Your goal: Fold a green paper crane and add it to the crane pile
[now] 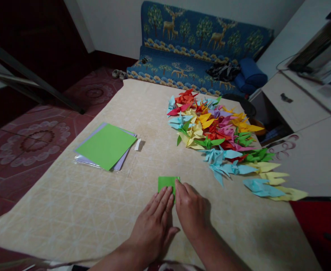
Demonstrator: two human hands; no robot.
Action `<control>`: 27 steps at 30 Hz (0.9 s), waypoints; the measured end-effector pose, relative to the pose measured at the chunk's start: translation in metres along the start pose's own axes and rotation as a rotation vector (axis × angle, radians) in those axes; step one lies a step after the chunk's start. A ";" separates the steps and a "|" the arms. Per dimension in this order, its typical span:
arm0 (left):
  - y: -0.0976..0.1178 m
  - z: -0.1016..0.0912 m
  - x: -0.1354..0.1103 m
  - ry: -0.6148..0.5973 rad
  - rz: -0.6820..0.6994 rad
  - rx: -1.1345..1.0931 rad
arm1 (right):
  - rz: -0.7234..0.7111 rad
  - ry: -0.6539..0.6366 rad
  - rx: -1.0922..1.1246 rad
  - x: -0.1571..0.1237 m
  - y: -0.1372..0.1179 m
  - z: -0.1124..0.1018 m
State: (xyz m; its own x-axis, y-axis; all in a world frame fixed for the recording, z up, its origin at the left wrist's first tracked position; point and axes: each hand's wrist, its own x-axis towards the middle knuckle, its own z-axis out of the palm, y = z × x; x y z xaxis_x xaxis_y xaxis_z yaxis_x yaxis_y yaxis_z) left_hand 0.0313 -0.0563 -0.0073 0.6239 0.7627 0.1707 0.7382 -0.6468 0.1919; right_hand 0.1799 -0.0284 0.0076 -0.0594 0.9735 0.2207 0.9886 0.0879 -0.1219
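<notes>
A small folded square of green origami paper [165,182] lies on the cloth-covered table in front of me. My left hand [157,214] rests flat on its lower part, fingers stretched out and the thumb apart. At the paper's right edge, my right hand [190,209] is closed, its fingers curled and the thumb and index finger at the upper right corner. Both hands cover the paper's lower part. Off to the right lie many folded paper cranes [216,128] in red, yellow, blue, green, pink and orange.
A stack of green and lilac paper sheets [106,145] lies at the left on clear plastic wrap, near a small white scrap [137,144]. Beyond the patterned tablecloth [83,210] stands a blue sofa [182,62]. A white cabinet [309,150] is at the right, a metal ladder [38,86] at the left.
</notes>
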 end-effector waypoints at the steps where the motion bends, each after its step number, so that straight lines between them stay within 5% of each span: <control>1: -0.001 -0.001 0.002 -0.004 -0.018 -0.009 | 0.002 0.000 -0.002 -0.001 0.000 0.001; 11: -0.012 -0.014 0.003 -0.092 -0.011 -0.038 | -0.061 -0.053 0.046 -0.010 0.004 -0.015; 18: -0.015 -0.012 0.000 -0.061 0.028 -0.068 | -0.314 -0.162 0.254 -0.020 -0.018 -0.007; 27: -0.047 -0.027 -0.010 -0.019 -0.112 -0.037 | -0.343 -0.185 0.090 -0.031 0.010 -0.008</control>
State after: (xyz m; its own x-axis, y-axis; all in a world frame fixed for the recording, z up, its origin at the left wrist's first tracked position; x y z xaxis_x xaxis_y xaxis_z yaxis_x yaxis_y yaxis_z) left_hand -0.0167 -0.0341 0.0081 0.5432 0.8297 0.1281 0.7937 -0.5573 0.2439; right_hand 0.1929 -0.0597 0.0073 -0.4158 0.9054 0.0860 0.8916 0.4245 -0.1580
